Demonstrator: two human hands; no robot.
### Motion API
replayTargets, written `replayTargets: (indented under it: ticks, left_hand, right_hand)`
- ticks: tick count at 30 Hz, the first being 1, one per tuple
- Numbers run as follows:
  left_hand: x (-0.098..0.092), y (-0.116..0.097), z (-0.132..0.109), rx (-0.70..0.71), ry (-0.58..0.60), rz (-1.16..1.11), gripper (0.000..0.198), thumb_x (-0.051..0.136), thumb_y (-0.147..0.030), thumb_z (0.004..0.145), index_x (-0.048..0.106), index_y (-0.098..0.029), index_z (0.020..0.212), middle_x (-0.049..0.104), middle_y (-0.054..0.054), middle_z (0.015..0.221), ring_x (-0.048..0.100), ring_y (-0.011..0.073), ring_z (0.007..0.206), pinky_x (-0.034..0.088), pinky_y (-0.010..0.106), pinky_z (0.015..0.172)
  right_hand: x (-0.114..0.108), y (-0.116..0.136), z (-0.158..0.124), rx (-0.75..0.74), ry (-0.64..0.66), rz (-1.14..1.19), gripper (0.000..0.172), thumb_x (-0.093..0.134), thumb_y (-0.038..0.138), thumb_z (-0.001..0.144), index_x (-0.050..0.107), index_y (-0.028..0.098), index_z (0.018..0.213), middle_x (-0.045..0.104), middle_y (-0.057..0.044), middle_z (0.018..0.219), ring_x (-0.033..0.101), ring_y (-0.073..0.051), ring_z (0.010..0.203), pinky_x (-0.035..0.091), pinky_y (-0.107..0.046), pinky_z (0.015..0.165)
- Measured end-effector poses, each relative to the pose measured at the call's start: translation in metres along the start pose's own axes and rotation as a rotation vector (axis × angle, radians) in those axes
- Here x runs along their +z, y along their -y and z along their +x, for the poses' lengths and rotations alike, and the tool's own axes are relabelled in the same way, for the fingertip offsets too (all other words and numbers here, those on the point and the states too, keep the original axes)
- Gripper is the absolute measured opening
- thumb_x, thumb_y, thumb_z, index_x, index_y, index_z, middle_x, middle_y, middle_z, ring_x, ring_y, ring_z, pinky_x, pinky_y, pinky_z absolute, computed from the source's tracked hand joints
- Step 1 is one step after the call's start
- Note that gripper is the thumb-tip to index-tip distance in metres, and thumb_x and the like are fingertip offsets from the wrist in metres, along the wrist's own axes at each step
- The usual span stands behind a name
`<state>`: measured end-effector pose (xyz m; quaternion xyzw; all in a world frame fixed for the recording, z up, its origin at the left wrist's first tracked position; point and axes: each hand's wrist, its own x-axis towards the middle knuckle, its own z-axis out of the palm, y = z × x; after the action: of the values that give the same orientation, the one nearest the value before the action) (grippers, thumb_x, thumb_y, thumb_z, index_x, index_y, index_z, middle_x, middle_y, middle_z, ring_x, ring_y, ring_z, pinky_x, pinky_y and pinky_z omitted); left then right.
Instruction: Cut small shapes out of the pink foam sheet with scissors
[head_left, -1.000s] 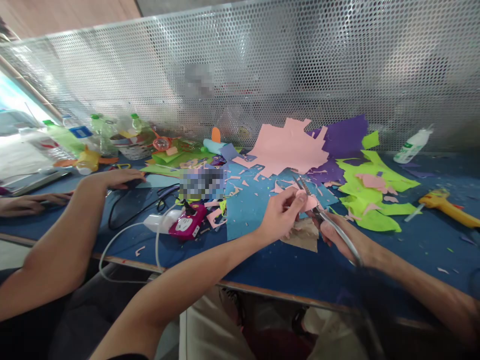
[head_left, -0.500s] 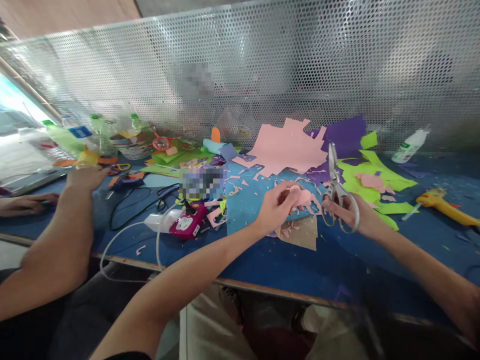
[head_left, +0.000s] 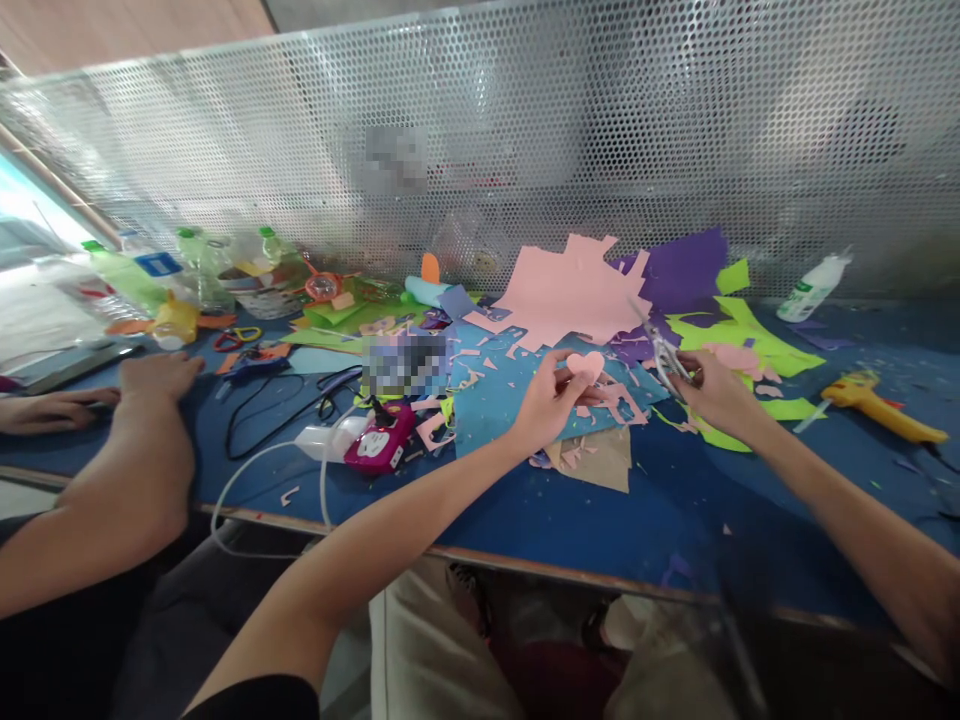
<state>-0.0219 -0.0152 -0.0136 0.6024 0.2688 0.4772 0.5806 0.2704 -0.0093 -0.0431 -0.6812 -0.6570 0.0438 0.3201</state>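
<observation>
At the far left, a co-worker's bare hand lies on the blue table. Next comes a magenta plastic box with a black plug in it, then a flat blue paper sheet strewn with pink scraps. Over that sheet, the left hand pinches a small pink paper heart; behind it lies a large jagged pink sheet. Apart from the heart, the right hand grips silver metal scissors, near lime-green paper. Then come a white plastic bottle and a yellow glue gun.
</observation>
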Motion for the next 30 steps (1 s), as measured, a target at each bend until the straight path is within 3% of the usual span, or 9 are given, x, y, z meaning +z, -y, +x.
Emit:
replayTargets:
  ticks: [3, 6, 10, 13, 17, 23, 30]
  left_hand:
    - [-0.002, 0.0, -0.002, -0.027, 0.024, 0.064, 0.046, 0.069, -0.055, 0.089, 0.054, -0.018, 0.11, 0.077, 0.011, 0.096, 0.076, 0.0211, 0.079, 0.063, 0.034, 0.074]
    - [-0.004, -0.002, -0.006, -0.035, 0.078, 0.261, 0.044, 0.065, -0.059, 0.09, 0.067, -0.016, 0.097, 0.075, 0.007, 0.081, 0.071, 0.0177, 0.067, 0.059, 0.03, 0.066]
    - [-0.006, -0.007, -0.009, 0.001, 0.136, 0.54, 0.045, 0.062, -0.059, 0.092, 0.077, -0.017, 0.095, 0.074, 0.005, 0.077, 0.065, 0.0146, 0.064, 0.049, 0.024, 0.06]
    - [-0.006, -0.008, -0.007, 0.008, 0.199, 0.682, 0.044, 0.06, -0.057, 0.094, 0.078, -0.018, 0.086, 0.073, 0.004, 0.072, 0.062, 0.0134, 0.064, 0.042, 0.023, 0.057]
    - [-0.006, -0.008, -0.005, 0.018, 0.268, 0.762, 0.037, 0.059, -0.05, 0.097, 0.08, -0.02, 0.09, 0.076, 0.003, 0.077, 0.065, 0.013, 0.068, 0.042, 0.022, 0.06]
    - [-0.006, -0.006, -0.006, 0.03, 0.369, 0.781, 0.033, 0.057, -0.045, 0.098, 0.079, -0.021, 0.097, 0.074, 0.002, 0.069, 0.066, 0.0134, 0.065, 0.045, 0.023, 0.064]
    - [-0.005, -0.012, -0.003, -0.066, 0.291, 0.745, 0.039, 0.056, -0.048, 0.098, 0.074, -0.018, 0.081, 0.073, 0.003, 0.072, 0.063, 0.0129, 0.063, 0.046, 0.023, 0.061]
  right_hand:
    - [-0.003, -0.002, 0.001, -0.132, -0.01, -0.102, 0.035, 0.063, 0.046, 0.085, 0.071, 0.02, 0.106, 0.077, -0.014, 0.11, 0.071, -0.034, 0.101, 0.049, -0.045, 0.09]
    - [-0.009, 0.02, -0.009, -0.277, -0.114, -0.041, 0.032, 0.056, 0.047, 0.09, 0.073, 0.023, 0.102, 0.078, -0.011, 0.11, 0.068, -0.034, 0.109, 0.042, -0.049, 0.103]
    - [-0.01, 0.061, -0.032, -0.347, -0.031, 0.227, 0.032, 0.057, 0.048, 0.092, 0.073, 0.027, 0.109, 0.078, -0.007, 0.108, 0.073, -0.028, 0.097, 0.052, -0.039, 0.088]
    - [-0.002, 0.076, -0.043, -0.379, -0.016, 0.29, 0.026, 0.06, 0.048, 0.091, 0.077, 0.029, 0.096, 0.08, -0.006, 0.097, 0.074, -0.027, 0.091, 0.053, -0.038, 0.083]
    - [0.007, 0.075, -0.046, -0.332, 0.007, 0.306, 0.03, 0.058, 0.049, 0.092, 0.077, 0.028, 0.083, 0.08, -0.005, 0.088, 0.074, -0.027, 0.083, 0.054, -0.036, 0.076]
    - [0.006, 0.073, -0.051, -0.202, 0.068, 0.356, 0.029, 0.061, 0.051, 0.089, 0.077, 0.028, 0.08, 0.08, -0.003, 0.081, 0.075, -0.027, 0.076, 0.055, -0.034, 0.07]
    - [0.002, 0.075, -0.056, -0.156, 0.115, 0.424, 0.029, 0.052, 0.045, 0.093, 0.076, 0.028, 0.095, 0.081, -0.004, 0.09, 0.077, -0.027, 0.076, 0.057, -0.034, 0.068]
